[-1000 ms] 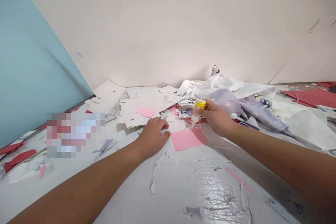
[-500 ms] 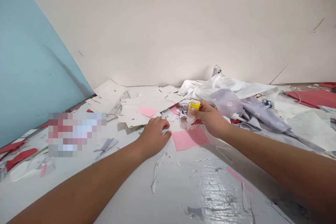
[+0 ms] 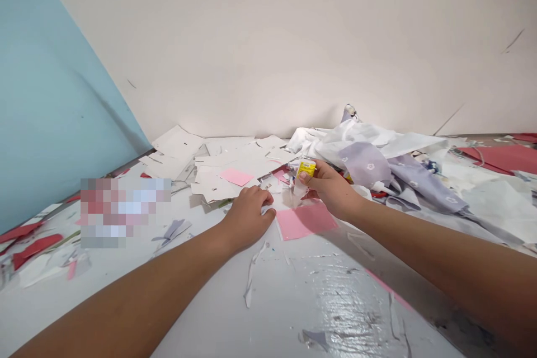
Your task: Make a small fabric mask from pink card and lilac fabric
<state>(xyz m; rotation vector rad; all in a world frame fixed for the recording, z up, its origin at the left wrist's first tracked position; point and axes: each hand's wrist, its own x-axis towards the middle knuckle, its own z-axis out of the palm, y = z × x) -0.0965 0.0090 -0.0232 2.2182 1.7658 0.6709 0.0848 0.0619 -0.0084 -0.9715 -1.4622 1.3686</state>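
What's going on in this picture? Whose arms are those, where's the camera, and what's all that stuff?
No machine here, just one person's bare hands. The camera sits on that person's head, looking forward and down. The right hand holds a small bottle with a yellow label, its narrow end down by the far edge of a pink piece. The left hand rests beside that piece, holding nothing I can see. On the pale surface lie white cards, white cloth, lilac cloth and red pieces. The blocky patch hides whatever is there.
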